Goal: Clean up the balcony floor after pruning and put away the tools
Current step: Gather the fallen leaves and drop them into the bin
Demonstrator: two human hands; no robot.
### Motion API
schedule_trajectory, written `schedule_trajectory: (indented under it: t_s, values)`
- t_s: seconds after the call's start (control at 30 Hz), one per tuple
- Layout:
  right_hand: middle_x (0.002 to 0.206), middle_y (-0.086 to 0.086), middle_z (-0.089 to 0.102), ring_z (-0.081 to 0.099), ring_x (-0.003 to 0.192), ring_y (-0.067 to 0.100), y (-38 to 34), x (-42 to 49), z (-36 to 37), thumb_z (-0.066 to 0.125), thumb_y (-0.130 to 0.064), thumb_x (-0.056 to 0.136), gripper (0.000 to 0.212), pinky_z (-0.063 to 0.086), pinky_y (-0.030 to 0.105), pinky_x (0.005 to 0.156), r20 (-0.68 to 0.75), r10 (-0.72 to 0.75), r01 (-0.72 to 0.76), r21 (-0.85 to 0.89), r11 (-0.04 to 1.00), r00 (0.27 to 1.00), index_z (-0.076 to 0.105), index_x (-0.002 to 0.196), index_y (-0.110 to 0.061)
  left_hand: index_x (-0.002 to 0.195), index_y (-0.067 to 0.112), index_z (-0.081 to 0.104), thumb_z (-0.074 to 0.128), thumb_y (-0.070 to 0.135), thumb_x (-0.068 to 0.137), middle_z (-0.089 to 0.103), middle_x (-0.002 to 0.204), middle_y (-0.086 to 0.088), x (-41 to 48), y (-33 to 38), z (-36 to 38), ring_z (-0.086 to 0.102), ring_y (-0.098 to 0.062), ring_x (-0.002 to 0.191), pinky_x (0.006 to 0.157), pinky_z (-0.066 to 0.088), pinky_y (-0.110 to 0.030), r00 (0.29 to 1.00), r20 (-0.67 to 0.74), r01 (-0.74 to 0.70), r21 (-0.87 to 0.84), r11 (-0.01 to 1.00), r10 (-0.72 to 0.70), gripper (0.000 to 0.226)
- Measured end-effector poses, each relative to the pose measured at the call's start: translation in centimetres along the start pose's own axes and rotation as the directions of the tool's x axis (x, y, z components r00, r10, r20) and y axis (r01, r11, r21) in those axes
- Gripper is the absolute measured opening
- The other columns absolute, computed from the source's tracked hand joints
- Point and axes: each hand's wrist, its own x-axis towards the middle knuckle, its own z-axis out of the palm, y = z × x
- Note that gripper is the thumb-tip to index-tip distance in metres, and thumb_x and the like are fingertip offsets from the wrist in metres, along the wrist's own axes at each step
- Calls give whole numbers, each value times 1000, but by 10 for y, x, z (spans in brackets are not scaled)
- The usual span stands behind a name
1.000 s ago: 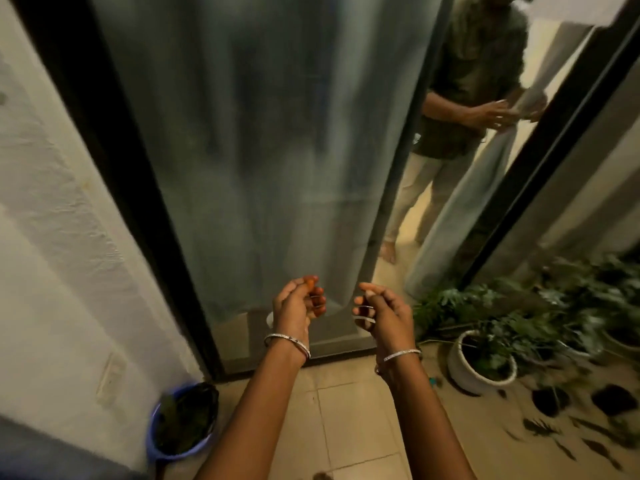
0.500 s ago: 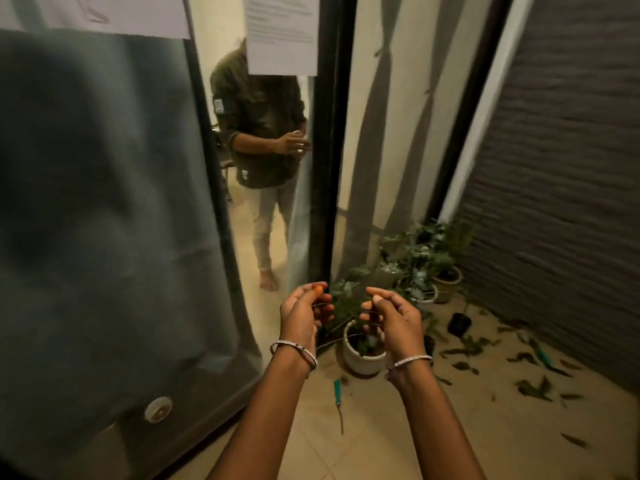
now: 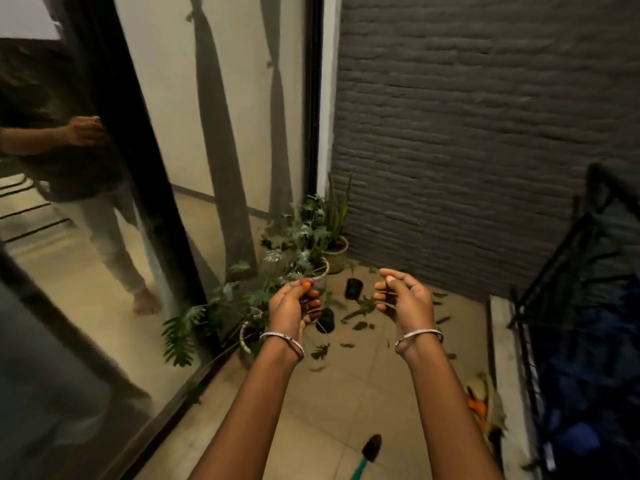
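Holding both hands raised over the balcony floor (image 3: 349,393); left hand (image 3: 292,308) and right hand (image 3: 403,299) curl loosely, fingers parted, gripping nothing I can see. Cut leaves (image 3: 356,315) lie scattered ahead beside the potted plants (image 3: 298,244); a green-handled tool (image 3: 367,452) rests near my feet, presumably awaiting collection.

The view has swung right, off the curtained glass door and onto the grey brick wall (image 3: 485,133) and the balcony corner. The left hand (image 3: 292,306) and right hand (image 3: 403,299) have drifted wider apart. A railing (image 3: 571,271) and a green-handled trowel (image 3: 369,450) have come into sight, while the other person (image 3: 69,161) has slid to the left edge.
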Motion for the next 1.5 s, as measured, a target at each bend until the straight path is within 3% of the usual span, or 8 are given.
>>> schedule_trajectory:
  t_s: [0.13, 0.43, 0.63, 1.0, 1.17, 1.4, 1.5]
  values:
    - [75, 7, 66, 60, 61, 15, 9, 40, -29, 49, -7, 100, 20, 48, 21, 50, -105, 35, -32, 35, 999, 994, 69, 104, -5, 84, 10, 61, 55, 8, 95, 56, 66, -5, 36, -19, 27, 49, -13, 50, 49, 39, -26, 996, 33, 78, 1, 997, -78, 13]
    - [77, 10, 64, 57, 60, 16, 42, 153, -53, 51, -7, 99, 20, 46, 21, 49, -293, 123, -113, 49, 992, 948, 68, 108, -2, 83, 10, 60, 52, 6, 95, 57, 52, 1, 165, -48, 93, 51, -10, 42, 43, 42, -22, 970, 69, 226, 86, 970, -232, 15]
    - [73, 10, 63, 56, 53, 14, 51, 241, -52, 50, -6, 99, 19, 44, 20, 44, -417, 175, -160, 69, 985, 892, 67, 106, -2, 89, 8, 61, 51, 5, 95, 55, 61, -4, 263, -59, 155, 49, -8, 39, 35, 38, -16, 928, 150, 315, 166, 934, -340, 12]
    - [72, 10, 62, 54, 57, 17, 53, 323, -95, 48, -4, 99, 19, 43, 26, 52, -642, 191, -175, 90, 980, 742, 66, 103, -5, 90, 13, 63, 53, 10, 94, 57, 68, -4, 372, -106, 227, 53, -10, 47, 41, 43, -16, 848, 200, 422, 309, 853, -492, 12]
    - [69, 11, 58, 50, 52, 17, 57, 353, -126, 49, 1, 96, 17, 39, 25, 49, -691, 208, -152, 142, 978, 692, 66, 100, -2, 88, 14, 65, 54, 11, 93, 59, 70, -3, 392, -141, 269, 54, -14, 54, 55, 44, -25, 826, 198, 432, 377, 819, -527, 12]
    - [66, 8, 60, 52, 51, 16, 75, 424, -191, 50, 0, 96, 18, 42, 25, 49, -735, 292, -193, 220, 956, 612, 67, 99, -4, 93, 11, 65, 49, 11, 97, 59, 73, -5, 438, -195, 338, 53, -15, 58, 55, 42, -27, 809, 216, 421, 437, 795, -547, 17]
    - [66, 9, 59, 52, 54, 18, 87, 462, -223, 49, 1, 96, 20, 41, 27, 53, -744, 330, -234, 236, 943, 581, 67, 96, -5, 97, 9, 67, 50, 14, 96, 62, 78, -7, 463, -225, 372, 59, -21, 68, 61, 48, -31, 812, 183, 424, 467, 776, -554, 18]
